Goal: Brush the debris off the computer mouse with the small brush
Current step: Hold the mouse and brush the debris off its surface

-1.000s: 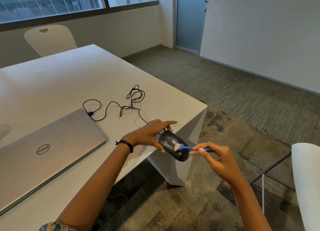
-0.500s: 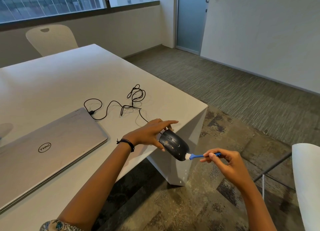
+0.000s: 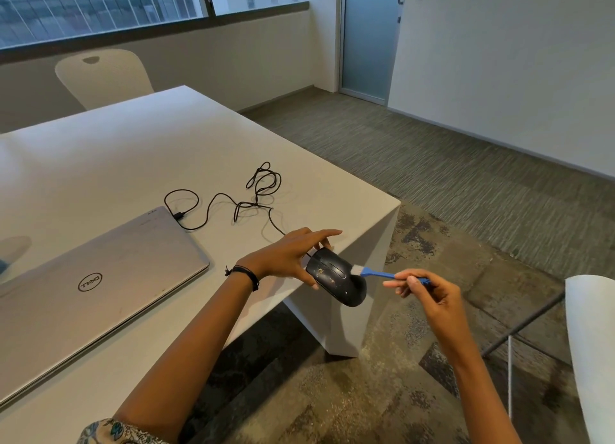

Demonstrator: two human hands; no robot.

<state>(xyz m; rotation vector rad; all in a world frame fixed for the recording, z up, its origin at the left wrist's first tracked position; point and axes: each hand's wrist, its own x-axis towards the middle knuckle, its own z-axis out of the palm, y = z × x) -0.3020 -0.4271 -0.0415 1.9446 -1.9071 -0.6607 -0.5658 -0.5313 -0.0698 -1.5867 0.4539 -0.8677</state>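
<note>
While the left hand [image 3: 289, 256] grips the black computer mouse [image 3: 336, 281] tilted just past the corner of the white surface [image 3: 139, 164], the right hand [image 3: 429, 294] pinches the blue handle of the small brush [image 3: 382, 274], whose pale bristles touch the mouse's upper edge. Yellowish debris [image 3: 321, 271] speckles the mouse's top. Its cable [image 3: 233, 204] trails back toward a closed laptop [image 3: 83, 277].

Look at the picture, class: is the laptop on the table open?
No. The silver laptop lies shut, lid down with its logo facing up, flat on the white table.
</note>
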